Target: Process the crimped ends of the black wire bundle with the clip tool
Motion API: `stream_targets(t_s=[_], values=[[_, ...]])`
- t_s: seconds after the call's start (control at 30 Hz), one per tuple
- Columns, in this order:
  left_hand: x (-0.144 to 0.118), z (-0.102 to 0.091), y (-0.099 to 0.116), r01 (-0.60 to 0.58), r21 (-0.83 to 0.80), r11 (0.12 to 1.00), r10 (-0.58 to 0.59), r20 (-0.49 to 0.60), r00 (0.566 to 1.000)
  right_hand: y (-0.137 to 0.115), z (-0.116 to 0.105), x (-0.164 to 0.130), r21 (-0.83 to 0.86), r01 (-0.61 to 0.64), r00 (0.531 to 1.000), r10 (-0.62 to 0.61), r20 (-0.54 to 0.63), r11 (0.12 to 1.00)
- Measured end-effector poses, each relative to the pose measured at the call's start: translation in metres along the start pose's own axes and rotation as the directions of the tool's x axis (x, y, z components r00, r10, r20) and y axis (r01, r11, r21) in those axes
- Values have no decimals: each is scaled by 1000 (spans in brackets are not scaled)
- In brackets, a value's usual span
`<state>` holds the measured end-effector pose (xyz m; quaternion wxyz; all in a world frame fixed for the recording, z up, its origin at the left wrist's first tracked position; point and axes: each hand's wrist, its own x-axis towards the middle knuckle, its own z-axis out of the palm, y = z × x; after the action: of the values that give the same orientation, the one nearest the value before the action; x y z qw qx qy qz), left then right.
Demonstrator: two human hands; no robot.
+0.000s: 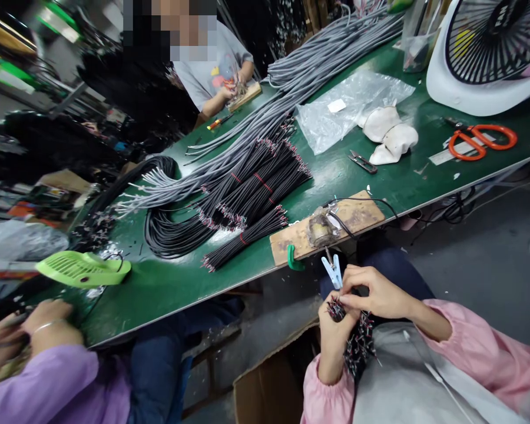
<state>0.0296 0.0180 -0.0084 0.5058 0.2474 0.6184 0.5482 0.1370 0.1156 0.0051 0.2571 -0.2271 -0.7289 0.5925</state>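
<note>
My left hand (333, 333) is closed around a bundle of short black cables (357, 344) with red and white wire ends, which rests against my lap. Thumb and fingers of my right hand (377, 291) pinch at a wire end on top of the bundle, touching the left fingertips. Just above both hands, a light blue clothespin (332, 272) hangs on the shaft of a small, grimy motor (321, 228). That motor is mounted on a wooden board (360, 213) at the table edge, where a green clamp (294, 258) sits.
Black cable bundles (256, 182) and long grey cables (247, 126) lie across the green table (159, 306). Orange-handled scissors (481, 141), thread snips (362, 161), a plastic bag (335, 109) and a white fan (481, 59) stand to the right. Co-workers sit opposite and at left. An open carton (269, 383) is below.
</note>
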Motion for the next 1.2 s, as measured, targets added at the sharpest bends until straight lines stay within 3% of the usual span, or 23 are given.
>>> stream_targets(t_s=[0.2, 0.27, 0.37, 0.47, 0.67, 0.8, 1.0, 1.2], values=[[-11, -10, -7, 47, -11, 999, -48, -244, 969, 17, 5, -11, -17, -109, 990, 107, -90, 994], [-16, -13, -6, 45, -3, 999, -44, -275, 960, 23, 9, -15, 9, -130, 987, 131, -93, 991], [-19, -14, -6, 37, 15, 999, -32, -266, 963, 24, 10, -19, 66, -140, 983, 146, -108, 988], [-19, -15, -9, 27, 22, 999, -22, -223, 975, 15, 8, -21, 76, -73, 983, 85, -164, 994], [-17, -12, -4, -17, 49, 999, 27, -202, 979, 2, 5, -25, -86, 29, 967, -50, -251, 996], [-18, -8, 6, -54, 110, 992, 79, -236, 969, 2, 6, -29, -137, 26, 975, -55, -214, 990], [-16, -7, 5, -77, 157, 985, 106, -186, 977, -3, 7, -27, -141, 48, 973, -78, -216, 989], [-15, -6, 2, -80, 113, 990, 101, -191, 977, 1, 8, -24, -51, 8, 965, -21, -261, 999]])
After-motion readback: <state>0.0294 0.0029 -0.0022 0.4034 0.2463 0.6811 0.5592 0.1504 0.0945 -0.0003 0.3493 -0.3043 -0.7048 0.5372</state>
